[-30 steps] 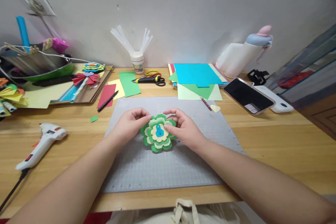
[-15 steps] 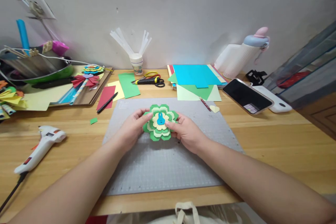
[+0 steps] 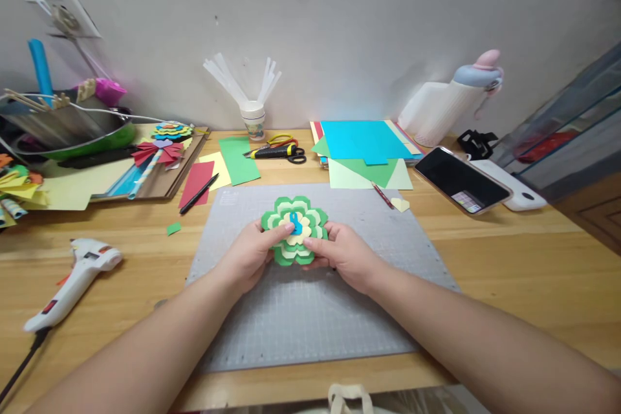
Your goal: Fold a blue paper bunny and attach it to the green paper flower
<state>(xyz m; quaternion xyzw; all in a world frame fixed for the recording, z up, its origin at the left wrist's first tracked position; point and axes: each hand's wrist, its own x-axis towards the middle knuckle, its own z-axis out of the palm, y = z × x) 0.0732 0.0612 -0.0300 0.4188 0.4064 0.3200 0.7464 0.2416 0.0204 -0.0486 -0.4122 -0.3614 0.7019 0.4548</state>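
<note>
A layered paper flower (image 3: 286,254), green and pale green with a cream centre, is held above the grey cutting mat (image 3: 310,323). On its centre sits a blue paper rabbit head (image 3: 297,230), partly covered by my left thumb. My left hand (image 3: 250,252) grips the flower's left side, thumb on top and fingers beneath. From the right, my right hand (image 3: 347,252) pinches the other side, its thumb on the edge of the cream layer. The fingers under the flower are mostly hidden.
A hot glue gun (image 3: 72,284) lies at the left. Behind the mat are a black pen (image 3: 198,194), a utility knife (image 3: 274,152), a cup of white sticks (image 3: 253,121) and stacked coloured paper (image 3: 363,139). A phone (image 3: 460,179) and bottle (image 3: 446,107) stand at the right.
My left hand has shifted lower on the flower, and its thumb has moved from the outer petals onto the blue rabbit. The flower has turned slightly. My right hand keeps its grip.
</note>
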